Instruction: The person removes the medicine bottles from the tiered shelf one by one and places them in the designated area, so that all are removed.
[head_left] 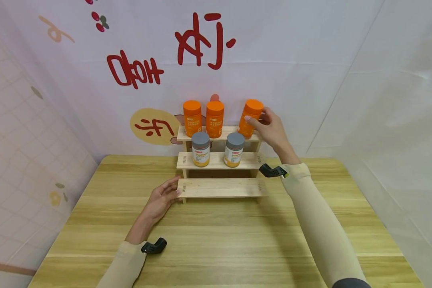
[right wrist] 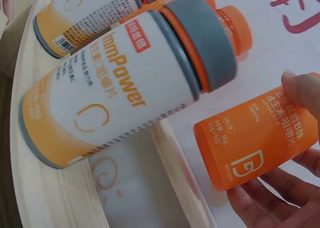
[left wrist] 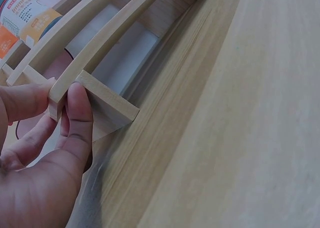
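A three-tier rack [head_left: 222, 188] of pale, fine-grained wood stands on a table [head_left: 219, 248] with a streaked, yellowish-green wood pattern. Its flat, straight-edged boards rise like steps toward a white backdrop [head_left: 291, 48], lightly creased and printed with red characters. At the right end of the top tier is an orange bottle [head_left: 249, 120] — a smooth, rounded cylinder with a broad orange cap and pale printing. Whether its base touches the board, I cannot tell.

The right hand [head_left: 273, 128] grips this bottle, thumb on one side and fingers curved round the other, spread only as wide as the body. The left hand [head_left: 163, 201] pinches the left end of the lowest board between thumb and fingers, parted by little more than the wood between them.

The gripped bottle points cap up, but its long axis tilts: in the head view the top leans right and the base sits lower left. In the right wrist view its printed side faces the camera, the large B mark near the base end.

Two more orange bottles [head_left: 215, 120] stand upright at the left of the same tier, just beside each other. On the middle tier, two white-and-yellow bottles [head_left: 234, 151] with grey lids stand upright — apart, their labels facing forward.
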Demonstrator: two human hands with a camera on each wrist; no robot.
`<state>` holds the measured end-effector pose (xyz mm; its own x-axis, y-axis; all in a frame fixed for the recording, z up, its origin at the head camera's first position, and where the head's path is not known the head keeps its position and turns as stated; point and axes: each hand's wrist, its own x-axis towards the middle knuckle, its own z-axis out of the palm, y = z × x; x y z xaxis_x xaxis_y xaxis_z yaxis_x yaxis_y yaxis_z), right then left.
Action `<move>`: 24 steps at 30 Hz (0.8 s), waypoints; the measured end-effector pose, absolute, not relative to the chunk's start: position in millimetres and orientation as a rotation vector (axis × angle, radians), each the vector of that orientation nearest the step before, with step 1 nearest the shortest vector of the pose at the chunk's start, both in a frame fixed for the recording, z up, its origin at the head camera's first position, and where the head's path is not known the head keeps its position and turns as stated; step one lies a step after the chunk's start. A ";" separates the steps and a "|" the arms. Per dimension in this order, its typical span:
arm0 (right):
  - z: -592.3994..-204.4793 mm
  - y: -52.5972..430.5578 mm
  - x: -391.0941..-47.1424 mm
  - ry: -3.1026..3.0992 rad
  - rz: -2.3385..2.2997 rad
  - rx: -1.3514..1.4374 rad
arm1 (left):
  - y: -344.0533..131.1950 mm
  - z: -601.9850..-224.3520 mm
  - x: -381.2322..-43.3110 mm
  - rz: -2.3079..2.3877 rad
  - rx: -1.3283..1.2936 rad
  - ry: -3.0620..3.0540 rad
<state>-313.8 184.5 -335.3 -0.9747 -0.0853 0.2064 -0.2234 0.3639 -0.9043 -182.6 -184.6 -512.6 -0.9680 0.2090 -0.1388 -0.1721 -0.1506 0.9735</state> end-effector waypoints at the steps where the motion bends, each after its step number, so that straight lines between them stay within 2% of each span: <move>1: -335.3 186.7 -312.7 -2.483 1.682 0.280 | -184.6 -512.7 -182.6 2.208 0.040 1.863; 24: -349.7 225.4 -267.2 -2.364 1.577 0.167 | -185.4 -512.9 -184.2 2.220 0.033 1.844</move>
<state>-267.2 225.4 -349.7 -0.9501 0.0653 0.3050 -0.2565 0.3929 -0.8831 -184.2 -185.4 -512.9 -0.9673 0.2090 -0.1440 -0.1798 -0.1641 0.9699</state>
